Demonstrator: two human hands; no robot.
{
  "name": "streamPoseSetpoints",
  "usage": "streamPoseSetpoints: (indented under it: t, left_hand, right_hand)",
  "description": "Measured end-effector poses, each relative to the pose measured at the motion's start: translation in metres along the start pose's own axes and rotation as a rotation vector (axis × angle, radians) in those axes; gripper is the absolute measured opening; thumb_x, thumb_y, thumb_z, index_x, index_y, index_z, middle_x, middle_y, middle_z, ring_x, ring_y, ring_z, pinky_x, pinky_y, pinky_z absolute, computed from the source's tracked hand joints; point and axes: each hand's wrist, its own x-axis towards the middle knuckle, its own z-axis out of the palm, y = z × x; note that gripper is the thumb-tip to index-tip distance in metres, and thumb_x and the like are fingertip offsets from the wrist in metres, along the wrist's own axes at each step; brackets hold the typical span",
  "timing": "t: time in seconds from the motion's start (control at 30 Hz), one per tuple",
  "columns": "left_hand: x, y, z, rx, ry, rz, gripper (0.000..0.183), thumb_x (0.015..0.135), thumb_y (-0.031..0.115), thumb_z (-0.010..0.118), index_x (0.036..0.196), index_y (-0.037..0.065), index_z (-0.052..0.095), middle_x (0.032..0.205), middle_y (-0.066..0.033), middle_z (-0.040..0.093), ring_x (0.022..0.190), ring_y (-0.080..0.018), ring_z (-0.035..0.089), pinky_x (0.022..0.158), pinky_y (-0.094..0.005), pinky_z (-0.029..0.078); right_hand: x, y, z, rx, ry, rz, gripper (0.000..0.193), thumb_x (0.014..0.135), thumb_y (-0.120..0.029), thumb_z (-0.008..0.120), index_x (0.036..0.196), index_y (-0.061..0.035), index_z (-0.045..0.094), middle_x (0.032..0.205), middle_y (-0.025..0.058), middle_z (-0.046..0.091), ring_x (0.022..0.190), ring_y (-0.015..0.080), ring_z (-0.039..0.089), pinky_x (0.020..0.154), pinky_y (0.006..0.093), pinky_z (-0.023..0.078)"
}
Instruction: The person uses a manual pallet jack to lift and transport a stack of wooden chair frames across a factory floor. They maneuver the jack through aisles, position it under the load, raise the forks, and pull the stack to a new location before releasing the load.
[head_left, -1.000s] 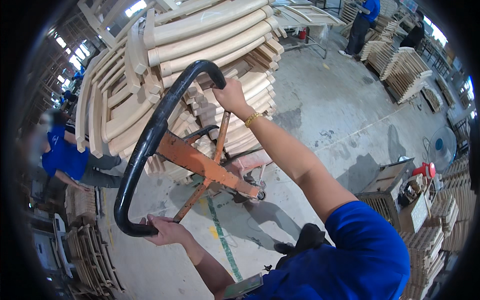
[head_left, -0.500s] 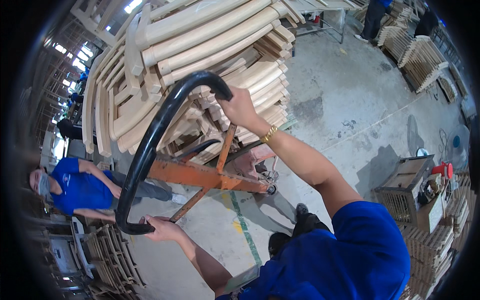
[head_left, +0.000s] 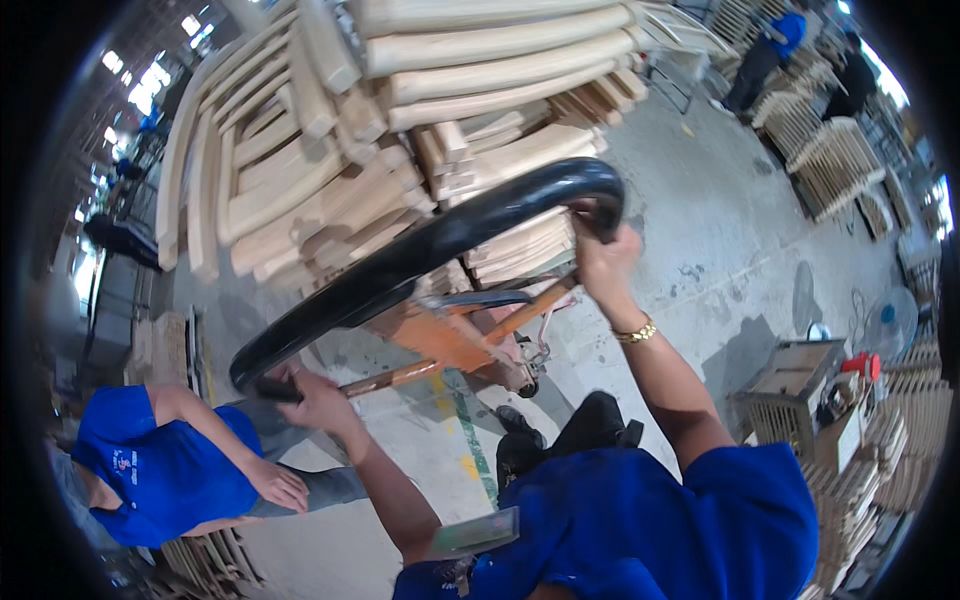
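A pallet jack's thick black loop handle [head_left: 425,245] slants across the middle of the view. My left hand [head_left: 322,402] is closed round its lower left end. At the upper right end, my right hand [head_left: 608,262] grips the loop, a gold bracelet on that wrist. Below the handle runs the worn orange shaft [head_left: 435,335] with its two struts, down to the wheel end [head_left: 520,378] by my feet. Just beyond the jack stands a tall load of curved, pale wooden frame pieces [head_left: 510,65]; whatever bears the load is hidden.
A co-worker in a blue shirt [head_left: 170,465] is close on my left. Two more people stand at the far right beside stacked wooden frames [head_left: 835,165]. To the right are a wooden crate [head_left: 790,385], a red container [head_left: 862,365] and a fan [head_left: 890,320].
The handle has turned clockwise and come nearer; my right hand has swung to the right with it. My left hand keeps its end. The co-worker on the left appears closer and lower in view.
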Motion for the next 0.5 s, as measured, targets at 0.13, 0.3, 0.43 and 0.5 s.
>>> streamPoseSetpoints:
  t: [0.13,0.3,0.43,0.5]
  left_hand:
    - [0.0,-0.023,0.01,-0.196,-0.065,-0.15,0.008,0.083,0.004,0.051,0.09,0.0,0.05,0.06,-0.0015,0.047,0.041,-0.005,0.039,0.036,-0.0195,0.029]
    - [-0.009,-0.03,0.036,-0.279,-0.023,-0.249,0.011,0.081,0.003,0.054,0.091,0.001,0.049,0.07,-0.0025,0.051,0.044,-0.0047,0.041,0.036,-0.0187,0.033]
    - [0.012,-0.04,0.033,-0.254,-0.021,-0.18,0.009,0.082,0.001,0.051,0.091,0.001,0.049,0.076,-0.0043,0.051,0.044,-0.0046,0.041,0.034,-0.0192,0.033]
    - [0.01,-0.044,0.039,-0.256,0.018,-0.195,0.01,0.082,0.001,0.051,0.092,0.0,0.049,0.074,-0.0047,0.051,0.044,-0.0048,0.041,0.034,-0.019,0.033]
  right_hand:
    - [0.003,0.02,0.003,0.063,-0.003,0.199,0.019,0.081,-0.014,0.055,0.089,0.0026,0.059,0.053,-0.0011,0.047,0.043,0.006,0.042,0.04,0.0213,0.032]
    - [0.02,0.047,0.006,0.026,0.045,0.151,0.019,0.081,-0.01,0.054,0.091,0.0052,0.058,0.05,-0.0001,0.045,0.041,0.0065,0.041,0.039,0.0208,0.031]
    - [0.013,0.039,0.037,0.153,0.07,0.227,0.014,0.081,-0.008,0.054,0.087,0.0033,0.06,0.054,-0.0008,0.048,0.043,0.0048,0.041,0.039,0.0192,0.029]
    - [0.017,0.045,0.039,0.184,0.083,0.208,0.015,0.081,-0.006,0.054,0.089,0.0053,0.059,0.055,0.0007,0.05,0.042,0.0048,0.041,0.039,0.019,0.029]
